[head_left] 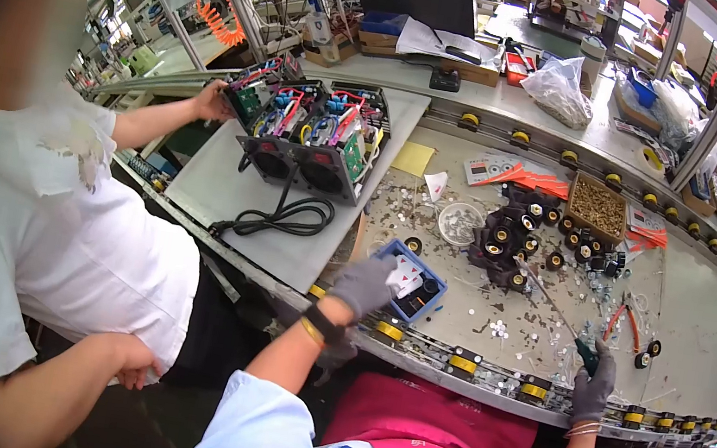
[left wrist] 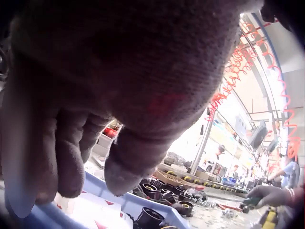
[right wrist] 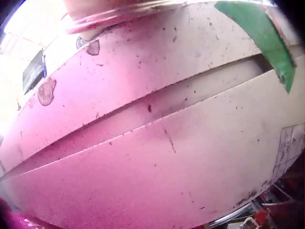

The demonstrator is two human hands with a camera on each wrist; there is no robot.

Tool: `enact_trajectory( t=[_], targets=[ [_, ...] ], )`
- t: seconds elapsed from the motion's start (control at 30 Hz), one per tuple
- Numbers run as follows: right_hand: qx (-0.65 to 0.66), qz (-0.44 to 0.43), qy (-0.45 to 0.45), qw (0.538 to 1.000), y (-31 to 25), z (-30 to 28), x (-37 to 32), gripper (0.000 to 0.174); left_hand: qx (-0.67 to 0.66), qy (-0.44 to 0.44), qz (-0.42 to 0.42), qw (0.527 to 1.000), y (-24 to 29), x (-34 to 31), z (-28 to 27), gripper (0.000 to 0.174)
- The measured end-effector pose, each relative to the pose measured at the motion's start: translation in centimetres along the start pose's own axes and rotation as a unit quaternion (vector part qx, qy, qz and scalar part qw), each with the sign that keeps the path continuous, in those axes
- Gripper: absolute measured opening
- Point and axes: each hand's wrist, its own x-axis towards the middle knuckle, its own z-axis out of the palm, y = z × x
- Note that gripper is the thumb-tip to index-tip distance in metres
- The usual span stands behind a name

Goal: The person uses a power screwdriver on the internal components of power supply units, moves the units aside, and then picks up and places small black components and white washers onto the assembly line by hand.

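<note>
My left hand (head_left: 363, 286), in a grey glove, reaches over a blue bin (head_left: 436, 306). White cards with red triangles (head_left: 405, 274) and black knobs (head_left: 430, 286) lie in the bin. In the left wrist view the fingers (left wrist: 70, 167) point down and the thumb (left wrist: 126, 174) stands apart from them, above the cards (left wrist: 102, 212). My right hand (head_left: 595, 388), also gloved, grips the green handle of a screwdriver (head_left: 586, 356) near the table's front edge. Its shaft slants toward a pile of black knobs (head_left: 515, 240).
To the left, a person (head_left: 74, 245) holds one of the electronic units (head_left: 311, 137) on a grey board (head_left: 194, 193). Orange-handled pliers (head_left: 633, 328), a white dish (head_left: 460, 224) and a box of brass parts (head_left: 597, 206) are on the worktable. Rollers (head_left: 463, 364) line its front edge.
</note>
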Motion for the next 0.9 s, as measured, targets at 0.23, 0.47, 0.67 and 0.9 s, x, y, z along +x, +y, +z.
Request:
enact_trajectory(
  t=[0.23, 0.47, 0.67, 0.9],
  targets=[
    [-0.088, 0.091, -0.134, 0.983, -0.1, -0.1, -0.1, 0.042, -0.167, 0.173, 0.072, 0.968, 2.0, -6.0, 3.4, 0.028],
    [-0.048, 0.1, -0.174, 0.978, 0.6, 0.2, -0.4, 0.044, -0.073, 0.29, 0.098, 0.949, 2.3, -6.1, 6.4, 0.028],
    [-0.046, 0.127, -0.219, 0.966, 1.3, 0.7, -0.4, 0.046, -0.065, 0.293, 0.097, 0.949, 2.3, -6.1, 6.1, 0.029],
    [-0.042, 0.13, -0.226, 0.965, 0.8, 0.3, -0.2, 0.045, -0.154, 0.194, 0.063, 0.967, 1.3, -5.0, 2.8, 0.029]
  ],
)
